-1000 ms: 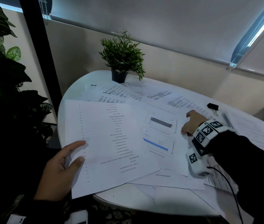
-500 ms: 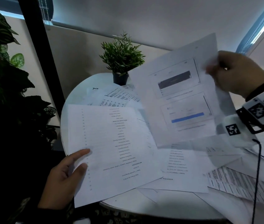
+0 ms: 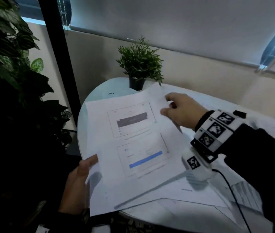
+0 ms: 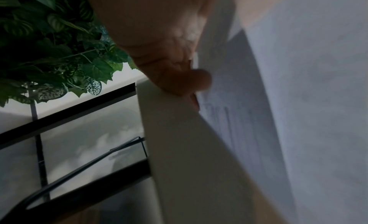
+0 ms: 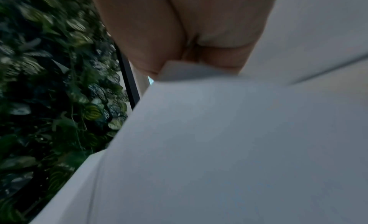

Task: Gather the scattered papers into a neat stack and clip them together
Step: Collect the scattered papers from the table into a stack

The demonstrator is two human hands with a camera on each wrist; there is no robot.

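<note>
A white sheet with a grey bar and a blue bar (image 3: pixel 138 143) lies on top of the papers that my left hand (image 3: pixel 87 167) holds at their lower left edge, thumb on top. In the left wrist view the thumb presses on the paper (image 4: pixel 298 101). My right hand (image 3: pixel 167 106) pinches the chart sheet's far right corner; the right wrist view shows that corner (image 5: pixel 189 66) between my fingers. More printed papers (image 3: pixel 200 192) lie spread on the round white table (image 3: pixel 99 91). No clip is in sight.
A small potted plant (image 3: pixel 139 64) stands at the table's far edge, just beyond the held sheets. Large dark leafy plants (image 3: pixel 15 81) fill the left side. A black cable (image 3: pixel 234 195) runs from my right wrist over the papers.
My right hand lifted the chart sheet off the table, swung it left and brought it down onto the sheets in my left hand. The left hand kept its hold.
</note>
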